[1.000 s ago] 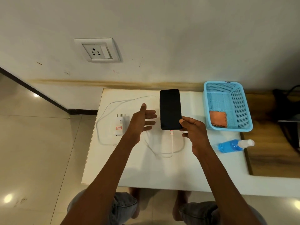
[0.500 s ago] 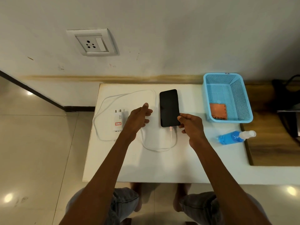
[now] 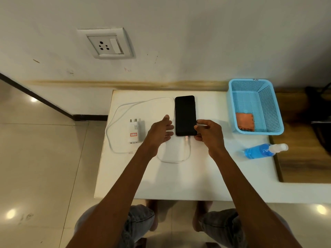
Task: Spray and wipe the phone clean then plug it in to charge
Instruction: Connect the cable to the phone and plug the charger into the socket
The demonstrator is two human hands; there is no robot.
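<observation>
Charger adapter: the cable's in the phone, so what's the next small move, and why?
Probably the left hand should pick up the charger adapter and take it to the wall socket: the adapter lies unplugged on the table, the phone already cabled.

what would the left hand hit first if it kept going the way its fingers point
Probably the phone. The left hand lies open on the table, fingers aimed right and slightly away, fingertips just short of the phone's left edge. Its height above the table is unclear, so it might slide over instead.

Blue basket (image 3: 268,104) on white table (image 3: 179,185)
</observation>
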